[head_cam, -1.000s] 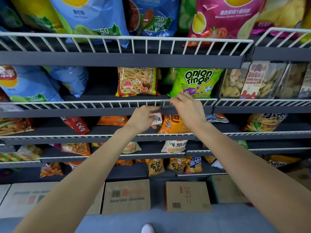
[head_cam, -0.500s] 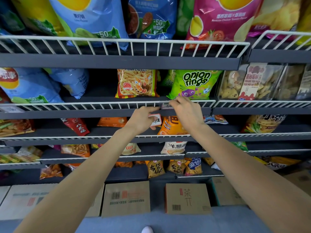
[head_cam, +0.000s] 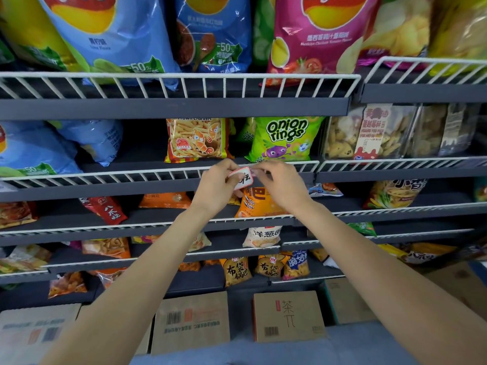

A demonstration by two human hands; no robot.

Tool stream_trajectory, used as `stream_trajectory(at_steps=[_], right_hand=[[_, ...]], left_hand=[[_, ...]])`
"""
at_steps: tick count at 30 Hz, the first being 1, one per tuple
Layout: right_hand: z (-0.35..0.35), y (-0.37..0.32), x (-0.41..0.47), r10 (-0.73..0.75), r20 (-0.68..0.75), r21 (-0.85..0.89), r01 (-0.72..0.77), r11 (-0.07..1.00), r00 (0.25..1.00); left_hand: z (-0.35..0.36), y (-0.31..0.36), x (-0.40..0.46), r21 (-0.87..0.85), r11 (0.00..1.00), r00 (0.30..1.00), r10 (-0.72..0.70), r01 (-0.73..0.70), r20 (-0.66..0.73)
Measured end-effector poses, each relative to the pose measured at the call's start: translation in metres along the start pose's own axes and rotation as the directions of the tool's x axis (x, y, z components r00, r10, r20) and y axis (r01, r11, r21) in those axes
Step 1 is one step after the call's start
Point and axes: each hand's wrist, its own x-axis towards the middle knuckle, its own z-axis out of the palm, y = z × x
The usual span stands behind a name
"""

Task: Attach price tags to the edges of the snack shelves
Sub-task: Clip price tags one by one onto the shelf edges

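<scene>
A small white price tag (head_cam: 243, 177) with a red border and black characters is held up against the front of the second shelf (head_cam: 105, 187), at its white wire rail (head_cam: 163, 174). My left hand (head_cam: 217, 187) grips the tag's left side. My right hand (head_cam: 283, 184) pinches its upper right corner with the fingertips. The tag sits just below the green onion rings bag (head_cam: 284, 138) and right of the prawn crackers bag (head_cam: 196, 139). Both hands cover part of the rail there.
Grey shelves with white wire rails run across the whole view, packed with snack bags. Large chip bags (head_cam: 110, 35) stand on the top shelf, cookie tubs (head_cam: 369, 133) at right. Cardboard boxes (head_cam: 288, 316) line the floor below.
Both hands lifted slightly off the rail and drew together. The tag, earlier half hidden under my left hand, now faces me between both hands. The view has moved closer to the shelf.
</scene>
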Motion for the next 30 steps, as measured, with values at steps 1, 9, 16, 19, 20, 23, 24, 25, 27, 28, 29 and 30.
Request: stream_trajectory(at_steps=[1,9,16,19,20,23,24,25,27,28,29,30], right_hand=[[-0.006,0.0,-0.001,0.042,0.014,0.137,-0.044,0.99,0.999],[-0.074,0.045,-0.034,0.124,-0.051,0.39,-0.095,0.916,0.991],[-0.153,0.133,-0.076,0.113,-0.066,0.278,-0.091,0.956,0.991],[-0.192,0.189,-0.096,0.113,-0.081,0.206,-0.094,0.974,0.99],[-0.206,0.208,-0.102,0.113,-0.083,0.196,-0.095,0.976,0.99],[-0.248,0.266,-0.117,0.114,-0.09,0.165,-0.098,0.981,0.989],[-0.261,0.285,-0.121,0.124,-0.091,0.141,-0.11,0.984,0.988],[-0.274,0.302,-0.124,0.136,-0.1,0.117,-0.124,0.985,0.986],[-0.296,0.337,-0.127,0.159,-0.151,0.101,-0.145,0.984,0.976],[-0.305,0.352,-0.127,0.171,-0.181,0.105,-0.154,0.982,0.968],[-0.312,0.366,-0.127,0.183,-0.208,0.104,-0.164,0.981,0.961],[-0.318,0.379,-0.125,0.191,-0.23,0.104,-0.171,0.98,0.954]], left_hand=[[0.004,0.004,0.001,-0.016,1.0,1.0,0.009,-0.009,0.001],[0.059,0.061,0.006,-0.092,0.995,0.998,0.053,-0.049,0.046],[0.162,0.141,0.012,0.0,0.987,0.987,0.161,-0.161,0.002],[0.22,0.183,0.01,-0.011,0.987,0.987,0.16,-0.159,0.013],[0.24,0.198,0.01,-0.019,0.986,0.986,0.164,-0.164,0.019],[0.299,0.241,0.013,-0.048,0.987,0.987,0.154,-0.152,0.037],[0.318,0.253,0.015,-0.046,0.989,0.989,0.14,-0.138,0.037],[0.336,0.264,0.018,-0.04,0.992,0.992,0.121,-0.12,0.035],[0.368,0.283,0.029,-0.037,0.996,0.996,0.08,-0.078,0.044],[0.383,0.29,0.035,-0.041,0.997,0.996,0.062,-0.06,0.057],[0.397,0.294,0.042,-0.047,0.998,0.996,0.041,-0.038,0.08],[0.41,0.298,0.049,-0.055,0.999,0.994,0.01,-0.004,0.109]])
